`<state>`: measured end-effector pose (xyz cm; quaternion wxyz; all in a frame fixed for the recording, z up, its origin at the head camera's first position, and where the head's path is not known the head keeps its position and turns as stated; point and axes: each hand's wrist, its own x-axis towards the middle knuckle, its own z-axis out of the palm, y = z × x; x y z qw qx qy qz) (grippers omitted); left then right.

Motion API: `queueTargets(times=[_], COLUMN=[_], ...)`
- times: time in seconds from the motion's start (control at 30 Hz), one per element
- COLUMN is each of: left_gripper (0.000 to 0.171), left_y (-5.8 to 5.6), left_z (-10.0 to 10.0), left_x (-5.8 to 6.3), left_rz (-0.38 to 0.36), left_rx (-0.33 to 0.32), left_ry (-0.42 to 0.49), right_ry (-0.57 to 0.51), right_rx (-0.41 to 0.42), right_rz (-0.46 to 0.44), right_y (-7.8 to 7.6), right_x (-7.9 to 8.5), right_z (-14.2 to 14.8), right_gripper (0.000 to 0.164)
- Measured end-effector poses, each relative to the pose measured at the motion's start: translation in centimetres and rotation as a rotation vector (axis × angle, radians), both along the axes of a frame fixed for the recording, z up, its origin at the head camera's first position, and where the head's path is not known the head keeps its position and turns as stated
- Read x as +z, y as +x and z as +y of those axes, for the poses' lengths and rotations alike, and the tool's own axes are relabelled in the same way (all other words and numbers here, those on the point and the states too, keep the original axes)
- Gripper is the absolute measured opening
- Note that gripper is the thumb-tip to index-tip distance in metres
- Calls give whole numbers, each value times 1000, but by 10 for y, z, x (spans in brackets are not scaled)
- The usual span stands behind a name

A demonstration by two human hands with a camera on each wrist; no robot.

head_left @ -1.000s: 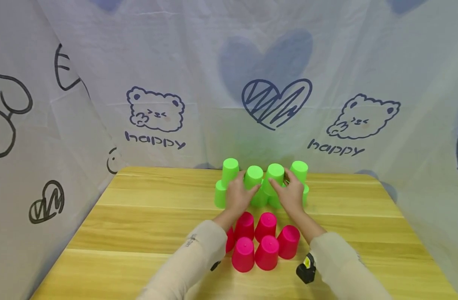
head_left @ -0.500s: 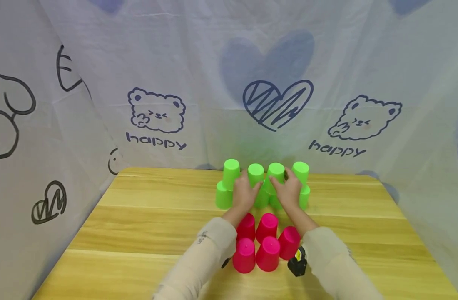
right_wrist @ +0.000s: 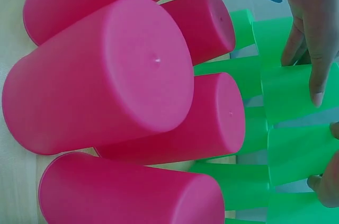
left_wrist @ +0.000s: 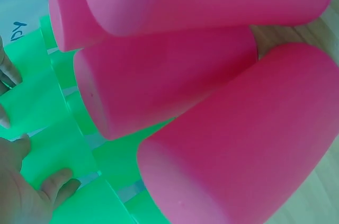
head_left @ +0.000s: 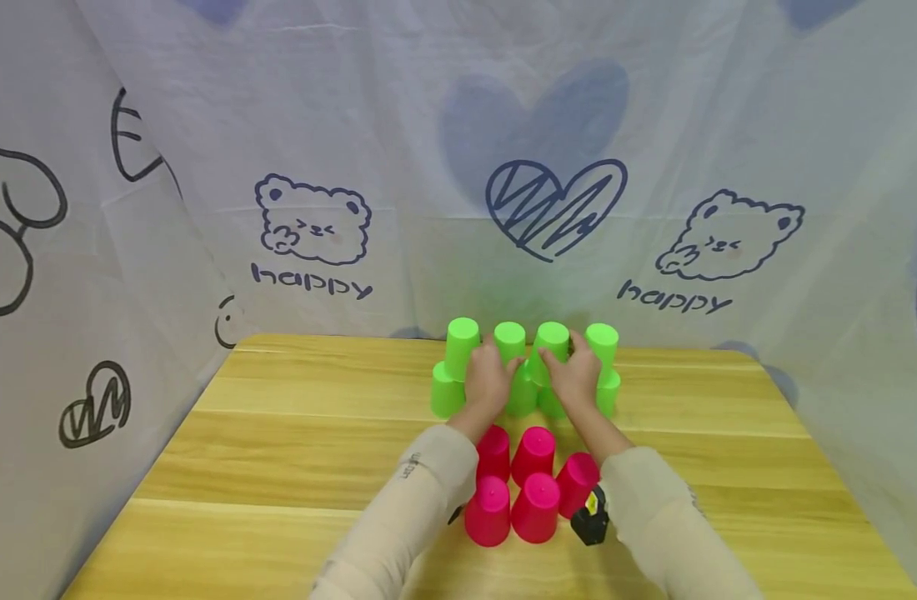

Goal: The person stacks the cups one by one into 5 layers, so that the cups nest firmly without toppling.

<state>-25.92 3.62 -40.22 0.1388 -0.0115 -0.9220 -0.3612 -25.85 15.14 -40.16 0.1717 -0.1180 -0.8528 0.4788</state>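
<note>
Toward the back of the table, upside-down green cups form an upper row on a lower row (head_left: 448,392). My left hand (head_left: 490,383) grips an upper green cup (head_left: 510,335), also seen as the gripped cup (left_wrist: 58,152) in the left wrist view. Just to its right, my right hand (head_left: 576,377) holds another upper green cup (head_left: 552,340) between thumb and fingers; this held cup (right_wrist: 291,92) shows in the right wrist view. Both held cups sit at upper-row height, between the outer left cup (head_left: 462,346) and the outer right cup (head_left: 603,342).
Several upside-down red cups (head_left: 536,508) stand in front of the green ones, between my forearms. Some are partly hidden by the left sleeve (head_left: 421,487). A wooden table (head_left: 293,417) extends to both sides. A white patterned cloth (head_left: 421,250) hangs behind and beside it.
The cup in my left hand has shifted slightly back, more in line with the upper row. The right-hand cup has moved back a little. Both forearms have come inward.
</note>
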Motion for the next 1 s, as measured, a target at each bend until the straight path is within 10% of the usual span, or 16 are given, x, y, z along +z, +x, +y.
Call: queueTargets(times=[0.63, 1.0], left_gripper=[34, 30], left_y=[-4, 7], left_z=[-3, -14], left_x=[5, 12], left_rz=[-49, -9], left_rx=[-13, -17], left_ry=[-250, -249], right_ry=[18, 63], right_rx=[8, 20], right_rz=[32, 107], right_y=[-1, 12], right_x=[-3, 1], right_z=[-2, 0], right_gripper=[58, 60])
